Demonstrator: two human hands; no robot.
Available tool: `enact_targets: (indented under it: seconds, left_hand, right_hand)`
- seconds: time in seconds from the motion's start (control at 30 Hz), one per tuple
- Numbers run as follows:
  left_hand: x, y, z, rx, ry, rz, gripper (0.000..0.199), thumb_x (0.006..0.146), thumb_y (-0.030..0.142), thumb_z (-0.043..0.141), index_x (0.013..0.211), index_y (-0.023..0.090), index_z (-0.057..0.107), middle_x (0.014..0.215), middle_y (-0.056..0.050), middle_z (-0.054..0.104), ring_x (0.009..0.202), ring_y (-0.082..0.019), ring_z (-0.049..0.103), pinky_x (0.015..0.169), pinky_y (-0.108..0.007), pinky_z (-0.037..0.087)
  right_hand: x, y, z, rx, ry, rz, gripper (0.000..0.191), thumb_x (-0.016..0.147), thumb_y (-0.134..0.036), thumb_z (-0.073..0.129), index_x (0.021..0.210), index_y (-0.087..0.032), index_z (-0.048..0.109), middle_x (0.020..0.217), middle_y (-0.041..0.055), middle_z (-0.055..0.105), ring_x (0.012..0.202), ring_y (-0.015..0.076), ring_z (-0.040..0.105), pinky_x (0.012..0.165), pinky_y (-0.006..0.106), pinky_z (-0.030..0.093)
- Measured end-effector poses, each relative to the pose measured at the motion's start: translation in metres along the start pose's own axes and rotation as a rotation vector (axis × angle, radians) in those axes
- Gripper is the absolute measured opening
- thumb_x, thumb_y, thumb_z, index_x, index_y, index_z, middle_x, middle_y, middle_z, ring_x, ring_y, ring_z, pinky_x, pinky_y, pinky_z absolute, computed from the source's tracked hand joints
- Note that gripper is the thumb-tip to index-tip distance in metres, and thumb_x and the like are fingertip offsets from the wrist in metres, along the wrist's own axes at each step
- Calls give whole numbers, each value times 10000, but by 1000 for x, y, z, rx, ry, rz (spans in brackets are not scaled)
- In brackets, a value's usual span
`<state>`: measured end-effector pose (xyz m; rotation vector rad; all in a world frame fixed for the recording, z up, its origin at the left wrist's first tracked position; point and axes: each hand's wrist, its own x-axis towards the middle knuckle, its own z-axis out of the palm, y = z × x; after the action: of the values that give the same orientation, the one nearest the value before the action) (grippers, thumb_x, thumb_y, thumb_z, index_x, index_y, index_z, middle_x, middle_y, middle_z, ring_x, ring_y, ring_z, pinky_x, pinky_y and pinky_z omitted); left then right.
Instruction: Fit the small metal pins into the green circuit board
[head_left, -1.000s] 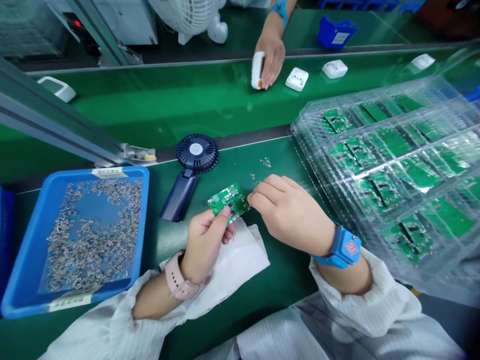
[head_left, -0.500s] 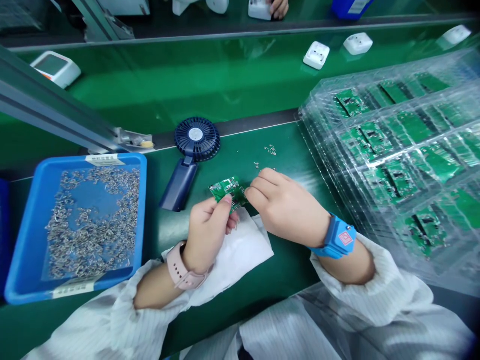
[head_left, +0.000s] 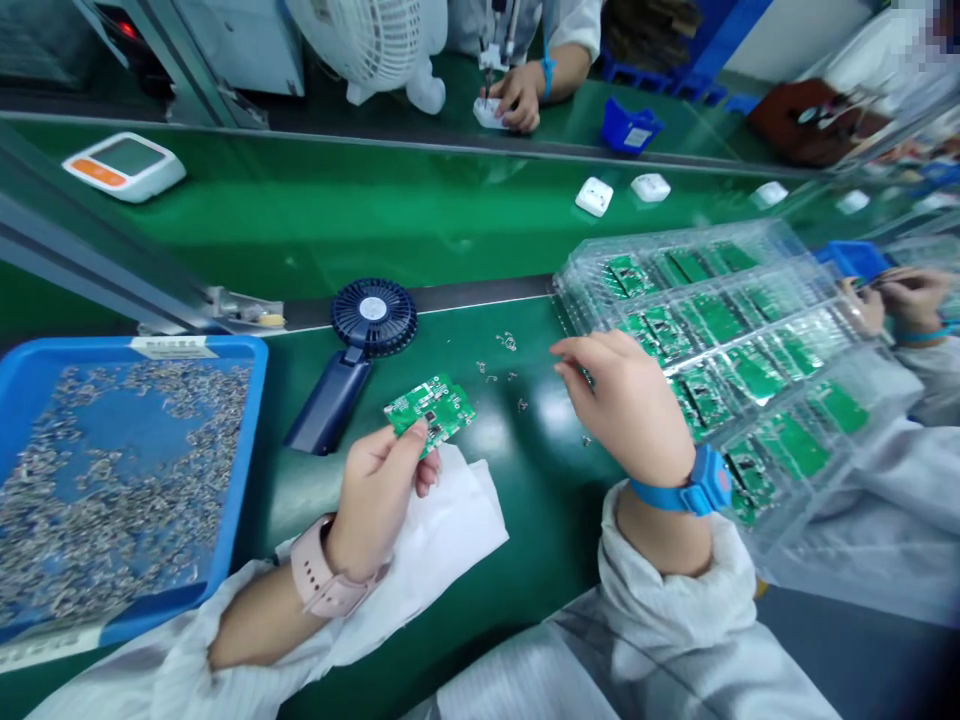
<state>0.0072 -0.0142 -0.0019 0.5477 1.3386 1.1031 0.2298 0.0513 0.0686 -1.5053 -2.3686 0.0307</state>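
Left-hand fingers (head_left: 397, 445) grip a green circuit board (head_left: 435, 410). Right-hand fingers (head_left: 581, 352) hang slightly curled, apparently empty, just beside a clear blister tray (head_left: 750, 240).

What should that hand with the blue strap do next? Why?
I think the right hand should probably pick up one of the little metal clips next. It looks empty and the clips lie close to it, while the left hand is holding the green circuit board.
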Motion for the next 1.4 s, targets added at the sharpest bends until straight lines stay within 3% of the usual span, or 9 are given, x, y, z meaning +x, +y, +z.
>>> enact_targets:
  seconds: [0.13,0.43,0.5,0.57,0.7,0.8,0.9,1.03,1.4]
  left_hand:
    - [-1,1,0,-1,-13,5,301,817,325,607,565,171,548,486,7,569,430,-106,504,412,-216,391]
    - [-2,4,0,-15,-21,0,308,819,323,612,557,167,564,484,7,570,433,-100,500,423,-212,391]
    - [-2,3,1,-23,-13,-3,311,817,314,615,548,165,566,485,4,572,438,-101,507,421,-211,394]
    - [-2,3,2,-34,-9,-8,308,820,297,612,545,164,569,491,1,579,443,-101,513,417,-209,393]
    - [-1,2,0,-56,-22,-6,299,829,288,605,560,161,580,508,0,590,445,-98,516,410,-204,388]
    - [-1,2,-1,-58,-28,2,308,831,310,611,563,160,578,506,3,587,443,-96,515,409,-202,387]
    - [-1,1,-2,-57,-31,9,328,828,340,620,559,159,572,493,8,577,434,-92,509,409,-201,386]
    - [0,0,-1,-74,-38,16,320,831,337,613,570,156,578,497,10,577,433,-90,508,409,-199,384]
    - [1,1,-1,-63,-29,-1,322,815,355,619,564,160,568,495,0,581,427,-93,509,399,-199,384]
  right_hand:
    - [-1,7,8,-15,-152,59,158,862,-117,569,943,-167,695,868,74,690,864,234,593,784,359,468]
    - [16,-5,60,81,-136,234,121,840,-258,651,775,-158,639,704,37,621,705,179,541,692,316,404]
    - [16,-6,63,103,-158,229,25,814,-175,651,796,-159,645,708,30,629,703,170,551,682,303,404]
    - [15,-4,63,147,-182,240,66,795,-100,631,790,-162,652,712,25,646,693,158,569,670,291,415]
    - [14,-4,54,356,-106,281,69,800,-117,642,801,-179,672,721,8,683,665,141,610,648,272,457]
    - [12,-14,46,575,0,206,50,825,-176,656,860,-192,688,780,3,703,697,130,629,657,258,486]
    - [10,-29,44,665,-8,32,43,855,-190,645,874,-195,684,838,12,705,752,130,632,695,265,505]
    - [8,-40,50,638,-3,-123,59,892,-180,608,869,-191,661,851,24,702,831,143,631,768,292,515]
    - [6,-40,51,478,57,-273,119,916,-122,531,889,-187,626,865,51,688,842,172,608,791,349,512]
